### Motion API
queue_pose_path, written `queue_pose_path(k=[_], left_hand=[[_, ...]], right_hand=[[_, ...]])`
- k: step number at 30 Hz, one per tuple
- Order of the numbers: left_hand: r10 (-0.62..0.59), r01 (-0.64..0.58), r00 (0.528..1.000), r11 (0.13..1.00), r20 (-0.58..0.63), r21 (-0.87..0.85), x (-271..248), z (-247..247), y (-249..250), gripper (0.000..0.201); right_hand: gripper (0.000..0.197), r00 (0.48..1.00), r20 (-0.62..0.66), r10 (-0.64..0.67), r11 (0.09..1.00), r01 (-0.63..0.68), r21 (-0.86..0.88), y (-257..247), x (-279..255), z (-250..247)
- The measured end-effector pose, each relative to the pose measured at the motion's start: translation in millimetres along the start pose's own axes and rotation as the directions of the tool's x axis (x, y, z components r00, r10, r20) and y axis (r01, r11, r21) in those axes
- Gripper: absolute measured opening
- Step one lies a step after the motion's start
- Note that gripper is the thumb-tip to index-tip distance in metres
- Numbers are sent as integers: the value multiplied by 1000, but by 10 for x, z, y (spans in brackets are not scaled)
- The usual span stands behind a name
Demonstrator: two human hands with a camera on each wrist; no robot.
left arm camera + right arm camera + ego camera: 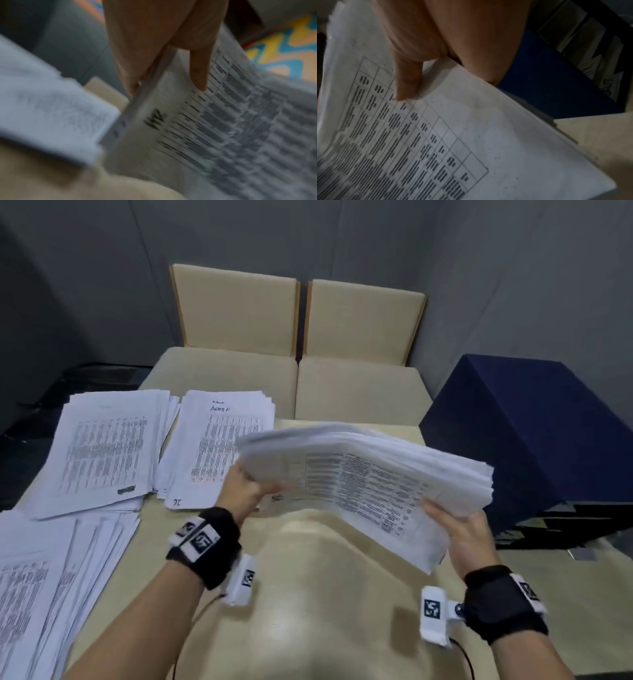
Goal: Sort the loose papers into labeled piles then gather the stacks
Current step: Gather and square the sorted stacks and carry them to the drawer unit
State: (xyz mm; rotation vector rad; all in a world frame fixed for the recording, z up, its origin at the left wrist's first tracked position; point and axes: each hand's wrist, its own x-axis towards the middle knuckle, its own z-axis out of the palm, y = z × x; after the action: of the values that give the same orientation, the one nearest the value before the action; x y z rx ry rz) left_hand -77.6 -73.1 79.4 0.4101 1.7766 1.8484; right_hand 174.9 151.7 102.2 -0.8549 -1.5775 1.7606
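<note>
Both hands held the thick paper stack (370, 477) above the table (325, 594): left hand (239, 484) gripped its left edge, right hand (469, 532) its right edge.

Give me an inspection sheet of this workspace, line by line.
Surface: beige table, bare in the middle, papers along its left side.
Job's things: thick stack of papers held in the air, sagging; three piles lie flat: far-left pile, handwritten-headed pile, near-left pile, loosely fanned.
Clutter: nothing seen.
Grippers: left hand grips the stack's left edge, thumb on the top sheet; right hand grips its right edge.
Cables: black wire runs from the right wrist unit; another near the left forearm.
Surroundings: two beige chairs, dark blue box, grey walls.
</note>
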Motion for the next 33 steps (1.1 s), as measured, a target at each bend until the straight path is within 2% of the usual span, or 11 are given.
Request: queue_pose_path(k=[3, 7, 11, 14, 17, 20, 23, 26, 28, 31, 33], left_hand=[[19, -32, 995, 991, -100, -128, -144, 281, -174, 43], [-76, 67, 993, 992, -87, -107, -219, 454, -486, 38], [-40, 33, 992, 998, -119, -56, -132, 659, -473, 20], [10, -25, 991, 993, -130, -115, -96, 705, -349, 27], [62, -73, 989, 994, -136, -78, -60, 594, -329, 38], [82, -85, 993, 996, -87, -34, -37, 477, -304, 44], [71, -74, 994, 997, -80, -30, 9, 492, -224, 56], [34, -40, 978, 999, -205, -24, 136, 638, -160, 55], [6, -20, 955, 999, -297, -41, 236, 732, -128, 49], [-10, -10, 927, 999, -375, -51, 382, 753, -170, 38], [4, -18, 918, 999, -396, -33, 470, 710, -202, 34]], right_hand=[[32, 1000, -25, -7, 997, 5, -77, 104, 14, -47], [36, 994, -91, 61, 996, -66, -54, 303, -46, -145], [26, 991, -132, 6, 997, -16, -71, 318, -22, -150], [26, 985, -167, -48, 998, 42, -38, 264, 63, -155], [29, 978, -181, -107, 991, 91, -98, 252, 150, -214], [35, 971, -178, -162, 980, 137, -147, 252, 204, -259], [29, 970, -132, -204, 966, 178, -186, 224, 231, -222], [18, 963, -103, -247, 946, 217, -242, 214, 292, -169], [18, 961, -91, -260, 935, 227, -271, 216, 339, -164], [30, 953, -46, -298, 901, 265, -344, 232, 389, -196], [35, 925, 0, -380, 835, 343, -431, 245, 419, -207]])
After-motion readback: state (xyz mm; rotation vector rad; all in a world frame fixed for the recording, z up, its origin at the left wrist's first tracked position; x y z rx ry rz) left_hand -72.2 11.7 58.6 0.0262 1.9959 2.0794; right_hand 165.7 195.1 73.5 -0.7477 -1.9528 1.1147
